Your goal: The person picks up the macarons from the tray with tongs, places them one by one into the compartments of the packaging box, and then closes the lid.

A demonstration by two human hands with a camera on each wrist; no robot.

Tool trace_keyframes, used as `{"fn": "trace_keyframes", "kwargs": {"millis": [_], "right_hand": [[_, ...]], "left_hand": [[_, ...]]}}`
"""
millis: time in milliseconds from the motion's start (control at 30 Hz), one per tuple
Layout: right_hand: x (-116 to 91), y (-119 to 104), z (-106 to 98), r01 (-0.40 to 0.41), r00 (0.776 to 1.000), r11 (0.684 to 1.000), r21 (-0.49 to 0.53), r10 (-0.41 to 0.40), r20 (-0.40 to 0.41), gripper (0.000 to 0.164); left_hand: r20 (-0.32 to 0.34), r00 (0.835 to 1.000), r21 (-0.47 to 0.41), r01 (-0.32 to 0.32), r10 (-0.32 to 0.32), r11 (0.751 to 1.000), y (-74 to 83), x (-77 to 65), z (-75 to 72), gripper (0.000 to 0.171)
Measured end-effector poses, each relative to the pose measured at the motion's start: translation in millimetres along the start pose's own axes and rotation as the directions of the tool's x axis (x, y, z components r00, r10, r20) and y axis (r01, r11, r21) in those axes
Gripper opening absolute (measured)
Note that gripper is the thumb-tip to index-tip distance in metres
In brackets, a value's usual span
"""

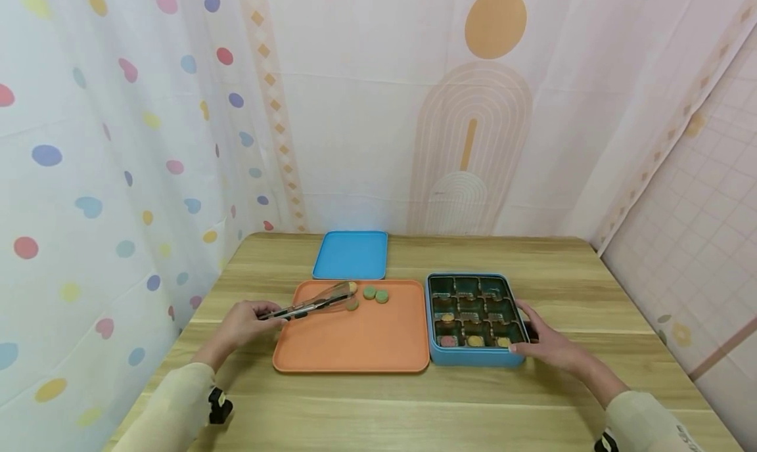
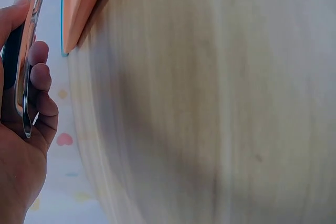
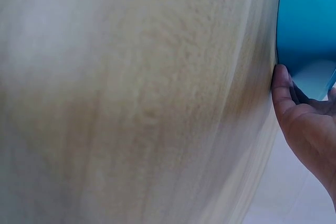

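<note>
My left hand (image 1: 245, 324) grips metal tongs (image 1: 304, 307) with dark handle pads, also seen in the left wrist view. The tongs' tips reach over the orange tray (image 1: 355, 353), beside small round macaron-like sweets. Two green sweets (image 1: 375, 294) sit right of the tips; a yellow one (image 1: 353, 286) and another greenish one (image 1: 351, 305) lie at them. Whether the tips pinch one is unclear. My right hand (image 1: 550, 343) holds the front right corner of a blue box (image 1: 473, 357), thumb at the front. Its divided insert has a pink sweet (image 1: 448, 341) and yellowish ones (image 1: 475, 341).
A blue square lid or tray (image 1: 351, 255) lies behind the orange tray. Everything stands on a wood-grain table (image 1: 378, 412). Patterned curtains (image 1: 367, 110) hang behind the table and at the sides. The box's back compartments show no sweets.
</note>
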State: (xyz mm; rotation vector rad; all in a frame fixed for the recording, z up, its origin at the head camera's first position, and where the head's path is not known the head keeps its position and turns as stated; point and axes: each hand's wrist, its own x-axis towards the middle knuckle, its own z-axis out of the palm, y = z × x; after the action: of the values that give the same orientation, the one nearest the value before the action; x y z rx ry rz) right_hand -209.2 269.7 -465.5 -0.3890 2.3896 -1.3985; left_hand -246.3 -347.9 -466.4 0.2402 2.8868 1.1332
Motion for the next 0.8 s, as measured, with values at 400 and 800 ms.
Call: {"fn": "trace_keyframes", "kwargs": {"millis": [400, 800], "right_hand": [[-0.5, 0.0, 0.4, 0.002, 1.000, 1.000, 0.011, -0.002, 0.003, 0.097], [-0.9, 0.0, 0.3, -0.004, 1.000, 1.000, 0.003, 0.004, -0.002, 0.097]], "left_hand": [[0.011, 1.000, -0.017, 0.010, -0.010, 1.000, -3.3, 1.0, 8.4, 0.027], [0.008, 1.000, 0.023, -0.019, 0.018, 1.000, -3.0, 2.3, 10.9, 0.023]]}}
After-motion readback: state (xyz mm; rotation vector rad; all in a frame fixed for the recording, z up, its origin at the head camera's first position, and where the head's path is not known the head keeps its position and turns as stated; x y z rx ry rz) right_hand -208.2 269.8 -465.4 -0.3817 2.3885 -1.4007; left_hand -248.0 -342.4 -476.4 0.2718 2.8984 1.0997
